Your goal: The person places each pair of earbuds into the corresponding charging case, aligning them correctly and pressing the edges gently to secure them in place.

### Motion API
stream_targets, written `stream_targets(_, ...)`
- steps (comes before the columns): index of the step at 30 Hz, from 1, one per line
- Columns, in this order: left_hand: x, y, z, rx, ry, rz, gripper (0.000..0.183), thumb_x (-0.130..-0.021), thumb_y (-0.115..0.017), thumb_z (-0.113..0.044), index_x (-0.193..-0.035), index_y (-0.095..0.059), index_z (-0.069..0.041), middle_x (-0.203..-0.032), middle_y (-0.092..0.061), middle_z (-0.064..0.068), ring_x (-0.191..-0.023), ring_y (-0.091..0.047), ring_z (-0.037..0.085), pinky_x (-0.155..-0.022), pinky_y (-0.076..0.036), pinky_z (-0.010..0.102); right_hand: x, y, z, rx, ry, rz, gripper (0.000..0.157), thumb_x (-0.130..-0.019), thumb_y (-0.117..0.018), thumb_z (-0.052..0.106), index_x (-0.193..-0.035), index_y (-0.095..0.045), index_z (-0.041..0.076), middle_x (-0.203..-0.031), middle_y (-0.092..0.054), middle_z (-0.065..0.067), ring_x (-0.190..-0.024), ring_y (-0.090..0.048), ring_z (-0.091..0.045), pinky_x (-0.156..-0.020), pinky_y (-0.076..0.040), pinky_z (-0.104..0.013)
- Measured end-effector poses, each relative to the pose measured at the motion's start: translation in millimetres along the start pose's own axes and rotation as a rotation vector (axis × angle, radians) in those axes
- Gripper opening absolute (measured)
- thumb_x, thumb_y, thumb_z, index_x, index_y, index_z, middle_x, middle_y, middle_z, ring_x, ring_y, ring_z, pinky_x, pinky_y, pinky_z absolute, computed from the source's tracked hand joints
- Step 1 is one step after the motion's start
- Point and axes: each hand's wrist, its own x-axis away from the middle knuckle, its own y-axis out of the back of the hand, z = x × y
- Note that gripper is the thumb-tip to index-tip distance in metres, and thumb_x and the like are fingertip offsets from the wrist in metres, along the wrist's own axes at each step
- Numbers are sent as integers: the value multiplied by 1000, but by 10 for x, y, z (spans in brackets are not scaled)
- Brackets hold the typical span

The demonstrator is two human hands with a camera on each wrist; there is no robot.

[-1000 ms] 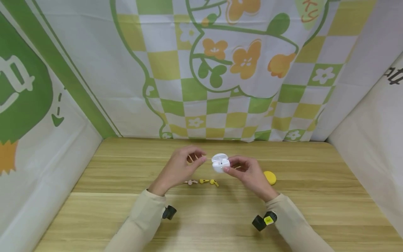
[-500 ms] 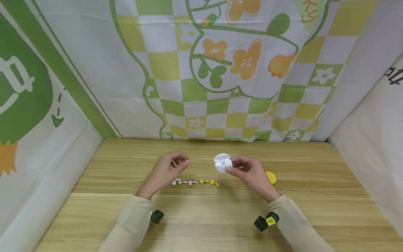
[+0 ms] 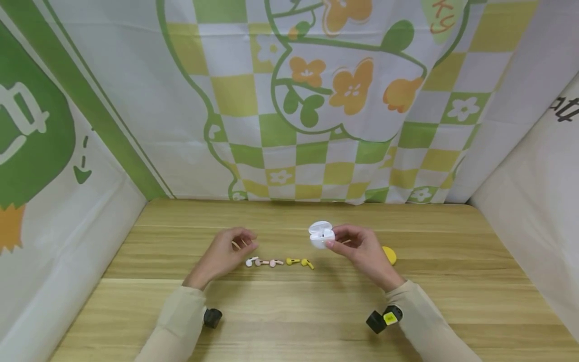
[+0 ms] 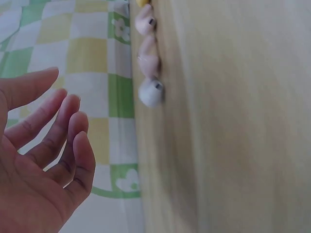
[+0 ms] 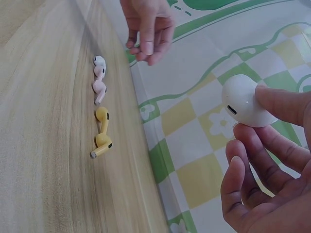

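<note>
My right hand point(image 3: 362, 249) pinches a small white earbud case point(image 3: 321, 235) above the table, thumb on its near side. The lid stands up, and something white with a dark spot shows inside. In the right wrist view the case point(image 5: 245, 102) turns its rounded outside to the camera. My left hand point(image 3: 221, 255) hovers at the left, fingers loosely bent, holding nothing. Below it to the right, a white earbud point(image 3: 251, 261) begins a row on the table. Two pink earbuds point(image 3: 276, 262) follow, then two yellow earbuds point(image 3: 307, 263).
A round yellow object point(image 3: 389, 255) lies right of the row, partly hidden behind my right hand. The wooden table point(image 3: 289, 311) ends at the back against a checked, flowered cloth point(image 3: 312, 151). White cloth walls rise at both sides.
My left hand has drawn away from the case, moving left and slightly down, uncovering the white and pink earbuds. The right hand and case have shifted only slightly right.
</note>
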Motion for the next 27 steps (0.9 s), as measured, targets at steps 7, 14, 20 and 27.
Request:
stream_targets(7, 24, 24, 197, 29, 31, 61, 21, -94, -74, -10, -110, -70, 3, -92, -67, 4, -85, -63, 19, -78, -54, 30, 5, -2, -14, -4, 0, 3, 27, -90, -79, 17, -111, -72, 1, -101, -71, -11, -90, -66, -23, -79, -55, -29)
stream_targets(14, 38, 48, 331, 37, 46, 131, 29, -90, -79, -16, -111, -70, 1, -95, -66, 4, -85, -61, 17, -75, -53, 28, 16, -9, -23, -1, -5, 8, 27, -90, -79, 18, -111, -72, 2, -102, -71, -10, -91, -66, -23, -80, -56, -30)
stream_targets(20, 23, 54, 381, 51, 50, 165, 31, -86, -83, -17, -108, -71, 2, -91, -65, 3, -81, -58, 17, -71, -50, 27, 17, -16, -19, -7, -4, 15, 26, -90, -79, 17, -110, -72, 2, -103, -71, -11, -90, -66, -22, -79, -56, -30)
stream_targets(27, 21, 53, 411, 42, 82, 184, 32, -84, -85, -20, -106, -72, -2, -93, -66, 6, -83, -58, 18, -73, -50, 28, 8, -32, -19, -9, 6, 24, 25, -90, -79, 16, -109, -72, 1, -103, -72, -11, -88, -66, -21, -77, -56, -28)
